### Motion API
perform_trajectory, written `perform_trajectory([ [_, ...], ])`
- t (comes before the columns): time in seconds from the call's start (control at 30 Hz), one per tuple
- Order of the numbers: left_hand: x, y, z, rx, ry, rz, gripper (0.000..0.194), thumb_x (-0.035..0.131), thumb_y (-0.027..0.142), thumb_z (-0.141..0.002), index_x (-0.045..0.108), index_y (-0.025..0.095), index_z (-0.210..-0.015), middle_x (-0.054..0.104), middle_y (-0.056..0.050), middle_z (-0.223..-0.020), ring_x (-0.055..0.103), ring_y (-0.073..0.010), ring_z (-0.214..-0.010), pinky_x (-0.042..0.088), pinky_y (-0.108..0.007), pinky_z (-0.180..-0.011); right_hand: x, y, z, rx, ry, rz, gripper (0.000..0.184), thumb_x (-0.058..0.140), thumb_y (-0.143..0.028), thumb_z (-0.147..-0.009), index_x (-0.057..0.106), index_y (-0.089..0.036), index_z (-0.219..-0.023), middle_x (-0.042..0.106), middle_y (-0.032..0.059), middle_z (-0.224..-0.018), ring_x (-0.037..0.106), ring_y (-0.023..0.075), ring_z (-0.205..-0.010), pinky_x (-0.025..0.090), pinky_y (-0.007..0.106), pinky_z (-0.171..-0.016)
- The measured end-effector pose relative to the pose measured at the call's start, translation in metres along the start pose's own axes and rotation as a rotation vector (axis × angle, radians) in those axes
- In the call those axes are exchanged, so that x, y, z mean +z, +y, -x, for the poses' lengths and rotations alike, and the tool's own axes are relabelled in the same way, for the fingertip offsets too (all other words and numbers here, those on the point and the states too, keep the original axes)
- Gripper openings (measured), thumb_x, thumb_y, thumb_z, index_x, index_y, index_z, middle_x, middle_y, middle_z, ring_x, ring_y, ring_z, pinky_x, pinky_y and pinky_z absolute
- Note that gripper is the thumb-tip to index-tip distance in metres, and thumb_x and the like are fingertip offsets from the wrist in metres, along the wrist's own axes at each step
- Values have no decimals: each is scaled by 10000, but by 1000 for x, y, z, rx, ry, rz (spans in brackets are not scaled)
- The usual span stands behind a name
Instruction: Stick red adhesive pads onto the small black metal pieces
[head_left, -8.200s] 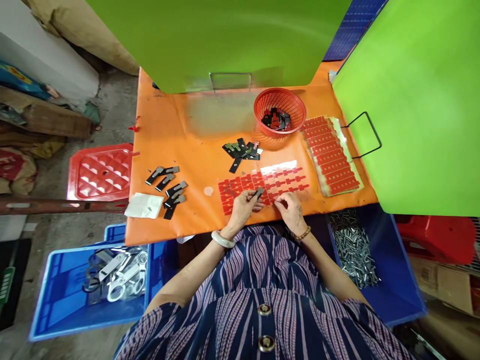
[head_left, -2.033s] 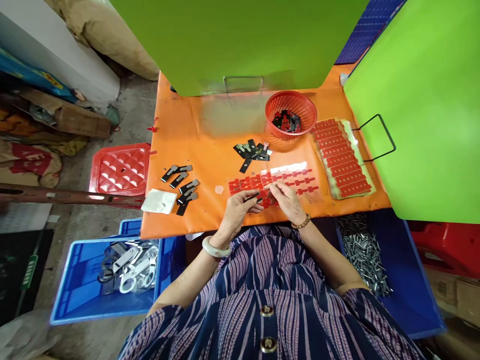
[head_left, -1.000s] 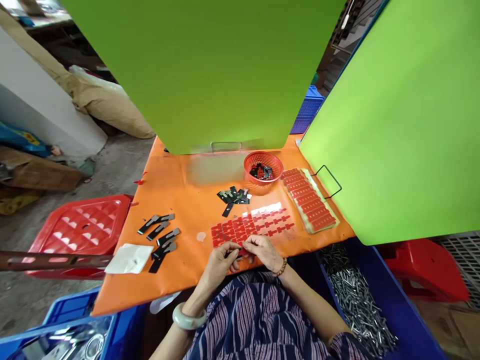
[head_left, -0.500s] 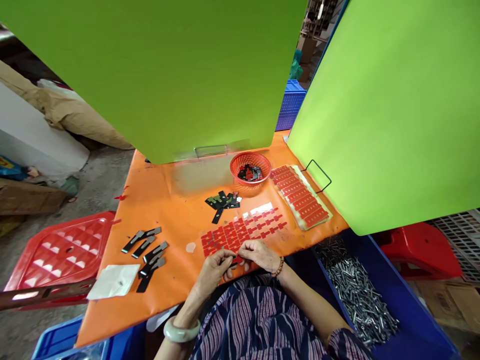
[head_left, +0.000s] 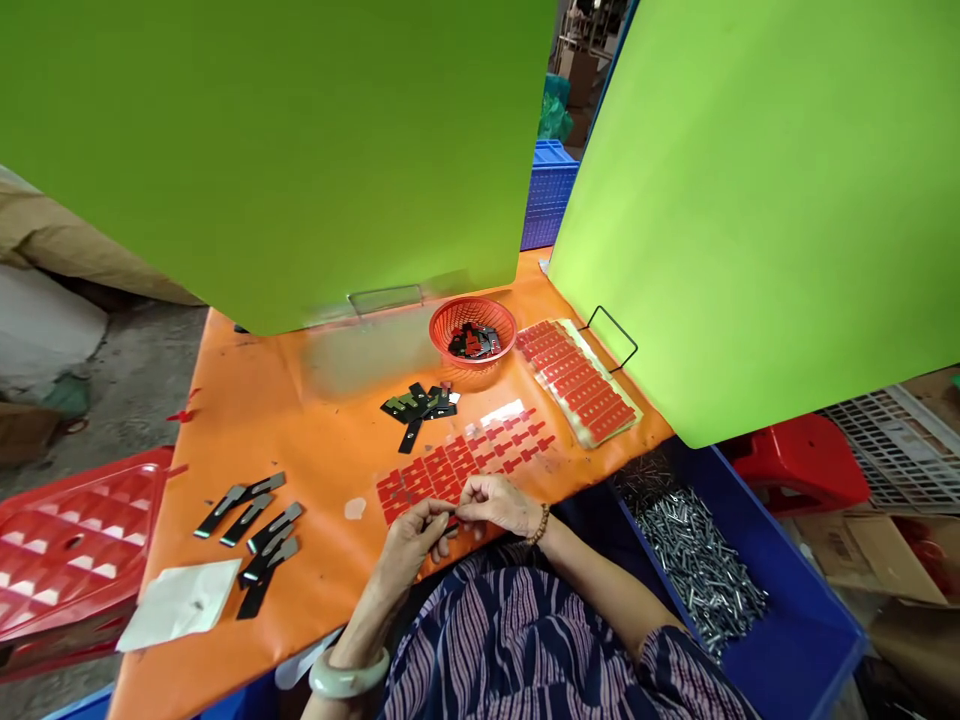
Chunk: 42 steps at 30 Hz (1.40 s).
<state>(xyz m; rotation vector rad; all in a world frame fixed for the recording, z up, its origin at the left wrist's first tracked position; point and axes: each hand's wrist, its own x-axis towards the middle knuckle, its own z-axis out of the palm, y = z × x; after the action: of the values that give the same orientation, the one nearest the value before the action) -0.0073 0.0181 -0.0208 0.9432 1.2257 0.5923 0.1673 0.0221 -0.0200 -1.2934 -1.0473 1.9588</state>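
My left hand point(head_left: 415, 540) and my right hand point(head_left: 501, 503) meet at the table's front edge, fingers pinched together. Between the fingertips is a small dark flat piece point(head_left: 452, 521), mostly covered by the left hand. What else the right fingertips grip is too small to make out. Just beyond them lies a sheet of red T-shaped stickers point(head_left: 439, 474), with gaps toward its right side. A pile of black metal plates point(head_left: 420, 404) lies behind it. More black and grey plates point(head_left: 259, 530) are spread to the left.
A red basket point(head_left: 441, 322) holds several plates. A stack of red sticker sheets point(head_left: 579, 382) lies to its right. White paper point(head_left: 184, 603) rests at the left table edge. Green panels point(head_left: 315, 150) stand behind and to the right. A blue bin point(head_left: 806, 640) of metal pins point(head_left: 705, 565) stands at right.
The view has shifted, so the table and hands appear further left. Both hands stay together at the table's edge, with fingertips slightly closer around the small piece.
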Motion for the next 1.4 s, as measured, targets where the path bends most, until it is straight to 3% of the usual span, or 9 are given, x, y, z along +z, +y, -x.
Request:
perform_trajectory([
  [0.23, 0, -1, 2, 0, -5, 22, 441, 718, 516, -611, 642, 149, -843, 565, 38, -458, 479, -110, -430, 381, -243, -475, 2, 5, -4, 23, 9, -12, 233, 736, -260, -748, 525, -176, -698, 617, -50, -565, 545, 89, -438, 409, 208, -476],
  [0.4, -6, -5, -2, 33, 154, 26, 516, 725, 599, -591, 623, 158, -841, 592, 24, -473, 527, -131, -440, 437, -260, -494, -5, 6, -12, -36, 22, 31, 226, 717, -298, -728, 527, -183, -688, 623, -43, -562, 545, 86, -436, 432, 212, -476],
  [0.6, -12, -14, -6, 258, 427, -204, 400, 657, 553, -715, 665, 180, -860, 721, -56, -770, 669, -209, -697, 550, -338, -676, -39, -51, -36, -329, 212, -14, 276, 732, -395, -701, 552, -186, -718, 630, -34, -606, 556, 88, -486, 482, 236, -521],
  [0.67, -12, -19, -9, 339, 462, -373, 304, 627, 466, -778, 683, 193, -899, 743, -80, -892, 692, -248, -842, 550, -390, -809, -49, -76, -48, -478, 325, -169, 290, 733, -409, -700, 544, -198, -765, 625, -36, -649, 568, 91, -536, 505, 246, -576],
  [0.77, -10, -31, -16, 495, 450, -617, 255, 603, 340, -816, 693, 194, -1006, 718, -123, -1136, 642, -311, -1108, 480, -478, -987, -54, -95, -63, -513, 409, -256, 327, 713, -431, -714, 513, -210, -851, 659, -7, -817, 591, 89, -576, 524, 271, -633],
  [0.87, -6, -44, -24, 592, 394, -863, 327, 633, 271, -798, 688, 178, -1108, 629, -151, -1315, 493, -366, -1312, 383, -552, -1082, -47, -85, -69, -435, 449, -108, 375, 723, -398, -677, 516, -210, -927, 615, -34, -794, 590, 89, -552, 517, 266, -605],
  [1.0, 0, -51, -26, 602, 308, -1089, 457, 651, 269, -821, 624, 178, -1268, 529, -156, -1431, 380, -390, -1391, 286, -597, -1128, -37, -53, -67, -376, 415, 110, 303, 665, -404, -705, 562, -193, -897, 596, -25, -773, 605, 109, -604, 537, 284, -655],
  [1.23, 13, -44, -29, 595, 232, -1172, 520, 628, 315, -862, 553, 181, -1359, 464, -139, -1491, 314, -386, -1425, 246, -582, -1154, -44, -31, -77, -401, 432, 403, 239, 561, -409, -758, 588, -189, -850, 625, 15, -767, 610, 154, -658, 519, 312, -691],
  [1.4, 22, -43, -34, 585, 231, -1147, 502, 616, 327, -869, 554, 194, -1350, 463, -142, -1489, 295, -387, -1434, 258, -597, -1142, -33, -29, -100, -502, 439, 698, 168, 480, -320, -835, 587, -192, -855, 639, 30, -799, 589, 163, -715, 495, 303, -723],
])
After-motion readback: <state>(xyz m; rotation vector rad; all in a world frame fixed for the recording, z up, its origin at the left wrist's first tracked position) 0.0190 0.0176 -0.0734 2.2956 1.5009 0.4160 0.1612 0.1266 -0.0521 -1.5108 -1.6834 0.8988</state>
